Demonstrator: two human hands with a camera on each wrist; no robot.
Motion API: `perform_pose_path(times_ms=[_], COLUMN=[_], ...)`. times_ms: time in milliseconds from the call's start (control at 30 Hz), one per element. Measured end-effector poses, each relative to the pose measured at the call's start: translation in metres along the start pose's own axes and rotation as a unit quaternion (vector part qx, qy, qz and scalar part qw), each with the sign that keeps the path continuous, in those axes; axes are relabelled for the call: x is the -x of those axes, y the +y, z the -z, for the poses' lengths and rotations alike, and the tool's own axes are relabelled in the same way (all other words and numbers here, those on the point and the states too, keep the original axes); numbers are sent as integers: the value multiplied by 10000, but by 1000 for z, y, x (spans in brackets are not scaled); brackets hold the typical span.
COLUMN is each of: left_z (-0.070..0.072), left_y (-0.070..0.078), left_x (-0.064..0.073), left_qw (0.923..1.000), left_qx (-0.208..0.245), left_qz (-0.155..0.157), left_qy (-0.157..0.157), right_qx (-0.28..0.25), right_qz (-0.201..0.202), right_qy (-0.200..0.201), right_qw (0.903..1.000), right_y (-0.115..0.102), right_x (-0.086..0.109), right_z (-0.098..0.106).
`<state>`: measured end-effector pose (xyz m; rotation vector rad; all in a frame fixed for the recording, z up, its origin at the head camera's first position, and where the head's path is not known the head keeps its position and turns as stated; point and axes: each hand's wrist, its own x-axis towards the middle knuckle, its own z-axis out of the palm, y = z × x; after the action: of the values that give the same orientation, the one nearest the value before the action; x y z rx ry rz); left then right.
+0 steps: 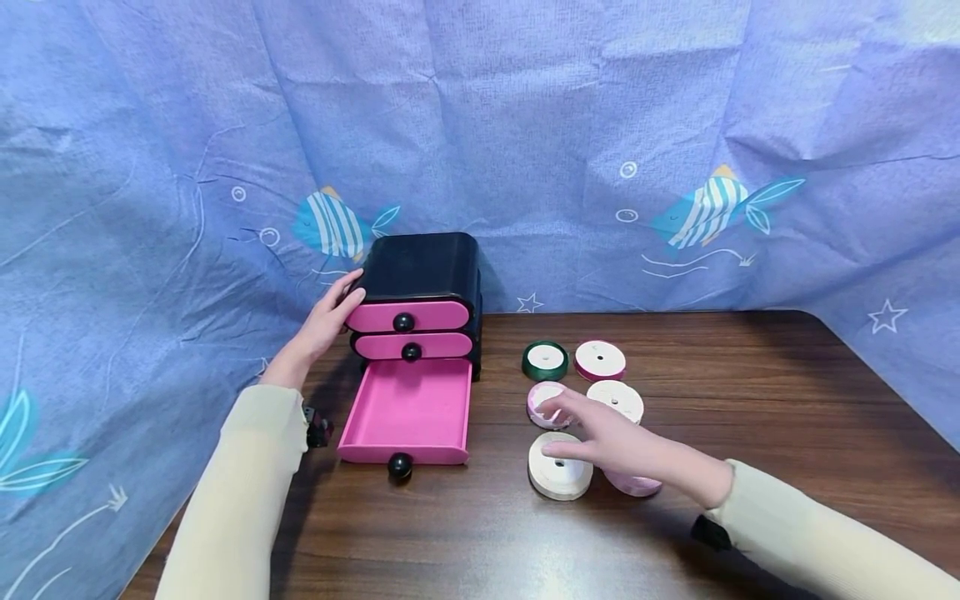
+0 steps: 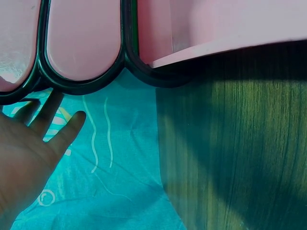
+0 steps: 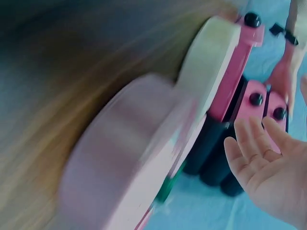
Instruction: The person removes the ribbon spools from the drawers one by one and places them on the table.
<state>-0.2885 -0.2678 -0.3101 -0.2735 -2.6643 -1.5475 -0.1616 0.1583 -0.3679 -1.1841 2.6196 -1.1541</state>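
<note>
A small black chest (image 1: 423, 262) with pink drawers stands at the left; its bottom drawer (image 1: 408, 408) is pulled out and holds nothing. My left hand (image 1: 324, 321) rests against the chest's upper left side, fingers extended. Over a group of ribbon rolls hovers my right hand (image 1: 618, 437), fingers loosely spread and gripping nothing. Below its fingertips is a cream ribbon roll (image 1: 557, 483), with a small pale pink ribbon roll (image 1: 537, 410) just behind. The hand partly hides a pink ribbon roll (image 1: 636, 485) and a white ribbon roll (image 1: 621, 396).
Farther back lie a green ribbon roll (image 1: 545, 358) and a magenta-edged ribbon roll (image 1: 600, 358). The two upper drawers (image 1: 442, 315) are closed. Behind the brown wooden table (image 1: 750, 392) hangs a blue fish-patterned cloth (image 1: 525, 150).
</note>
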Motion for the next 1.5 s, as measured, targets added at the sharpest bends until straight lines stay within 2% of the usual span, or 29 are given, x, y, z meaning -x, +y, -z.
perform_pose_path(times_ms=[133, 333, 500, 600, 767, 867, 1100, 1267, 1500], left_z=[-1, -1, -1, -1, -2, -1, 0, 0, 1], left_y=[0, 0, -1, -2, -2, -2, -2, -2, -2], left_x=[0, -2, -4, -5, -5, -5, -2, -1, -2], left_qw=[10000, 10000, 10000, 10000, 10000, 10000, 10000, 10000, 9999], left_qx=[-8, 36, 13, 19, 49, 58, 38, 53, 121], left_qz=[-12, -75, -63, -58, -57, -50, -32, 3, 61], left_qy=[20, -8, 31, 59, 35, 20, 27, -19, -48], right_qx=[-607, -1172, -1431, -1556, -1862, -2179, -3188, -3492, -3815], right_qz=[-92, -342, -460, -436, -623, -895, -1595, -1900, -2133], right_qy=[-152, -451, -638, -636, -612, -667, -549, -432, -257], right_qw=[9980, 9915, 9866, 9848, 9786, 9696, 9327, 9166, 8990], right_y=[-11, -29, -43, -49, -56, -59, -65, -71, -78], right_x=[-14, -32, -44, -50, -57, -59, -68, -76, -85], right_z=[-17, -44, -62, -73, -94, -105, -127, -137, -151])
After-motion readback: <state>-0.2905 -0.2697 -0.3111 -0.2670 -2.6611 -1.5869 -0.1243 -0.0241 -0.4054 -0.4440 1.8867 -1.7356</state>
